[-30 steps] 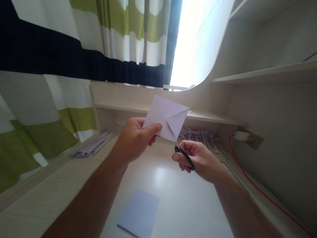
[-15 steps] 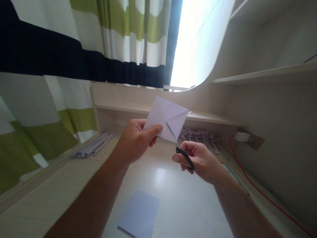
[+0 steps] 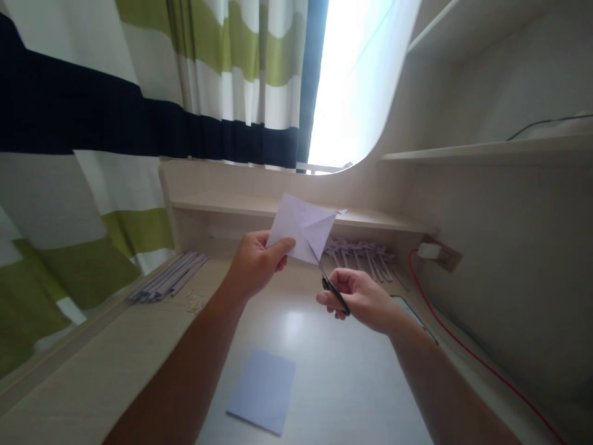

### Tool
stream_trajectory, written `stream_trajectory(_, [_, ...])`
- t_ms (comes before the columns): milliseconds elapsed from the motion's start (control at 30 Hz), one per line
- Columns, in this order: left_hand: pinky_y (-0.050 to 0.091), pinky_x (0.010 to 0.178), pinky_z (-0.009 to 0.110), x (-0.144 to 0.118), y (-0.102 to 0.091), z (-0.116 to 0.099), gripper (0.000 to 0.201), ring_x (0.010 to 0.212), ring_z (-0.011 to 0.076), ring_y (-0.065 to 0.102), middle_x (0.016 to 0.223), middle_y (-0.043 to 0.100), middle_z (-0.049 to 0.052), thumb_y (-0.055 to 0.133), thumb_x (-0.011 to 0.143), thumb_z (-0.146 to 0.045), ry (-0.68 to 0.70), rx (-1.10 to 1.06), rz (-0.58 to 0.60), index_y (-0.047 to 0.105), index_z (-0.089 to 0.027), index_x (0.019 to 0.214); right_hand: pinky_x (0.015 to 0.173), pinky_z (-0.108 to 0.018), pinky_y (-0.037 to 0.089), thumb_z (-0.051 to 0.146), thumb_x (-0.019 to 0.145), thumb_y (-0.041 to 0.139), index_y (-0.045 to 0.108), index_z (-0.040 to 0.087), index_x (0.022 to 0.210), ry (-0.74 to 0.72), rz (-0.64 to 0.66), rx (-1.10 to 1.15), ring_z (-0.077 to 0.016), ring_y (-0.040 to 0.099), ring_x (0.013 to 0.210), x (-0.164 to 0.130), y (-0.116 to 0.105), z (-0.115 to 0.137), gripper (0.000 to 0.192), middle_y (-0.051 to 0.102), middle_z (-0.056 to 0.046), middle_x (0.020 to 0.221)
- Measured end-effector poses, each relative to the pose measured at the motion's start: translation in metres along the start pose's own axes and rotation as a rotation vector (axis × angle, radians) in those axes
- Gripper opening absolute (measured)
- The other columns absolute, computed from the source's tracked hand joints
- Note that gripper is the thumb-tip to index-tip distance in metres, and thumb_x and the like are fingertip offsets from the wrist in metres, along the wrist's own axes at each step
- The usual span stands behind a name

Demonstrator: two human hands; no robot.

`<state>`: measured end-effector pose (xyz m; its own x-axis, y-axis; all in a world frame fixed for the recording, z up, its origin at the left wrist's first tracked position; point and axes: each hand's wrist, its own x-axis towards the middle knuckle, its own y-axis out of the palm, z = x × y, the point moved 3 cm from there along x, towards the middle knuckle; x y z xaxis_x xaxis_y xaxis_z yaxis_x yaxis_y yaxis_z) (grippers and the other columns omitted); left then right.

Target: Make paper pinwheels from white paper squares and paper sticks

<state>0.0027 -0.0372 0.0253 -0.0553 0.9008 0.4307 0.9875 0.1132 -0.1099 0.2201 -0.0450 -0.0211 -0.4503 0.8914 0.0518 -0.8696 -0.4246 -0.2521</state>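
Observation:
My left hand (image 3: 259, 259) pinches a square of pale paper (image 3: 288, 225) by its lower left side, thumb on top. The paper is held up above the desk, with crease lines or slits running toward its middle. In my right hand (image 3: 359, 296) is a pair of scissors (image 3: 335, 295) with black handles, fingers closed round them. The blades point up and left and meet the paper's lower right corner. Whether the blades are closed is too small to tell.
A stack of pale paper (image 3: 264, 389) lies on the desk (image 3: 333, 395). Paper strips (image 3: 169, 277) lie at left by small scraps (image 3: 194, 301). Folded paper pieces on stems (image 3: 364, 253) rest below the back shelf (image 3: 222, 203). A phone (image 3: 412, 315) and red cable (image 3: 445, 318) are at right.
The view has shifted slightly, so hands and paper sit further left. The scissors have moved closer to the paper, and more of the blades shows at its corner.

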Motion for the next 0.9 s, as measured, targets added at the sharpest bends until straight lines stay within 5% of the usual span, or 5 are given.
stream_trajectory(200, [0.047,0.045,0.022,0.018,0.014,0.032,0.020,0.056,0.0141,0.059,0.064,0.065,0.000,0.074,0.074,-0.035,-0.100,0.005,0.091,0.072,-0.015,0.077,0.048,-0.021,0.039,0.045,0.072,0.089,0.059,0.017,0.076,0.204,-0.117,-0.028,-0.0095,0.055,0.051,-0.021,-0.009,-0.076,0.041,0.070,-0.001,0.065])
stream_trajectory(433, [0.060,0.048,0.027,0.032,0.022,0.079,0.023,0.077,0.0232,0.072,0.085,0.074,0.003,0.070,0.076,-0.031,-0.244,0.020,0.168,0.071,-0.018,0.094,0.042,-0.021,0.035,0.044,0.070,0.089,0.058,0.017,0.069,0.330,-0.309,-0.008,-0.0098,0.049,0.044,0.005,-0.021,-0.157,0.041,0.065,0.000,0.056])
stream_trajectory(700, [0.059,0.052,0.027,0.034,0.018,0.111,0.019,0.061,0.0165,0.066,0.071,0.071,0.000,0.078,0.070,-0.027,-0.415,-0.023,0.154,0.071,-0.016,0.084,0.046,-0.026,0.040,0.053,0.066,0.091,0.066,0.017,0.070,0.374,-0.444,0.178,-0.0160,0.057,0.053,-0.001,-0.020,-0.179,0.044,0.065,-0.002,0.060])
stream_trajectory(900, [0.050,0.059,0.023,0.030,0.034,0.115,0.010,0.067,0.0158,0.068,0.080,0.077,0.003,0.077,0.072,-0.022,-0.374,-0.019,0.226,0.077,-0.016,0.080,0.050,-0.026,0.047,0.050,0.068,0.091,0.072,0.014,0.072,0.335,-0.490,0.275,-0.0154,0.060,0.053,-0.005,-0.029,-0.176,0.040,0.073,-0.007,0.067])
